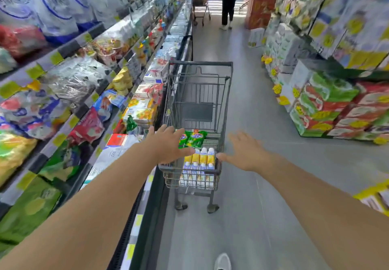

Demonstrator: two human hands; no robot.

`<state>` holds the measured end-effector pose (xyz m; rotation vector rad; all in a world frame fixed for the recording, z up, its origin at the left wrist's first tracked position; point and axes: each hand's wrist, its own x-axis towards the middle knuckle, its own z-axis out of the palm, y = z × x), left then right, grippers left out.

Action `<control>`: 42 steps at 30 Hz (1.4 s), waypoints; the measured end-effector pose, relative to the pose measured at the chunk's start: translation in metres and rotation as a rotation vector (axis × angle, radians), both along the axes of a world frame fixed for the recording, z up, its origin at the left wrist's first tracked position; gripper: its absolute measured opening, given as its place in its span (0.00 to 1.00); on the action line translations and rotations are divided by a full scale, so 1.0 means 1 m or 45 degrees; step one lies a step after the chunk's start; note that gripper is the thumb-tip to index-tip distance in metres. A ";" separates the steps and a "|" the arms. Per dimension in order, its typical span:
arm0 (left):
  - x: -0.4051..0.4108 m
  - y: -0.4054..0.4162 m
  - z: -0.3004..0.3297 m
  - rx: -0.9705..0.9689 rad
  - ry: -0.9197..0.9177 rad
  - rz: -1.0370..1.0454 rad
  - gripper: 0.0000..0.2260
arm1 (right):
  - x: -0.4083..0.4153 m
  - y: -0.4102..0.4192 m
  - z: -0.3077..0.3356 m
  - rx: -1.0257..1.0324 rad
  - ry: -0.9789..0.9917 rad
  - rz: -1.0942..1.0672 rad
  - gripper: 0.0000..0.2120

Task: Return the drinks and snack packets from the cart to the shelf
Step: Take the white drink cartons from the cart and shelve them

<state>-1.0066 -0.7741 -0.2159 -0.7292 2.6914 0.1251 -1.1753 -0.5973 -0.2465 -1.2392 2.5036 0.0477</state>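
A grey wire cart (228, 93) stands in the aisle beside the chilled shelf (147, 93) on the left. In its near end lie green snack packets (195, 138) and a pack of yellow-and-white drink bottles (203, 158). My left hand (170, 145) reaches out with fingers spread over the cart's near left corner, just left of the packets. My right hand (244, 154) is stretched flat over the cart's near right edge, its thumb close to the bottles. Neither hand holds anything.
Shelves of bagged and boxed food (69, 80) run along the left. Stacked cartons (336, 105) line the right side of the aisle. A person (229, 2) stands with another cart (200, 13) far down the aisle. Grey floor (263, 139) lies right of the cart.
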 end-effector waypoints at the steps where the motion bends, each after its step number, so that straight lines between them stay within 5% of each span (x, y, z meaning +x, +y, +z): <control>1: -0.013 -0.011 -0.003 0.006 -0.001 0.007 0.41 | -0.013 -0.011 -0.001 0.009 -0.019 0.012 0.45; 12: -0.123 -0.116 -0.065 0.133 -0.084 0.047 0.41 | -0.114 -0.123 -0.051 0.085 -0.221 0.043 0.44; 17: -0.157 -0.156 -0.118 0.403 -0.036 0.048 0.36 | -0.134 -0.163 -0.106 0.094 -0.361 -0.041 0.43; 24: -0.179 -0.195 -0.248 0.725 -0.174 0.322 0.30 | -0.146 -0.209 -0.216 -0.036 -0.742 -0.544 0.22; 31: -0.192 -0.198 -0.401 0.999 -0.247 0.655 0.29 | -0.144 -0.228 -0.355 0.049 -0.843 -0.965 0.08; 34: -0.196 -0.197 -0.450 1.025 -0.169 0.790 0.21 | -0.148 -0.228 -0.402 0.105 -0.853 -1.072 0.04; 36: -0.195 -0.197 -0.477 1.007 -0.172 0.886 0.16 | -0.147 -0.230 -0.435 0.170 -0.886 -1.178 0.14; 42: -0.189 -0.194 -0.528 1.055 -0.406 1.062 0.33 | -0.139 -0.233 -0.497 0.241 -0.879 -1.385 0.19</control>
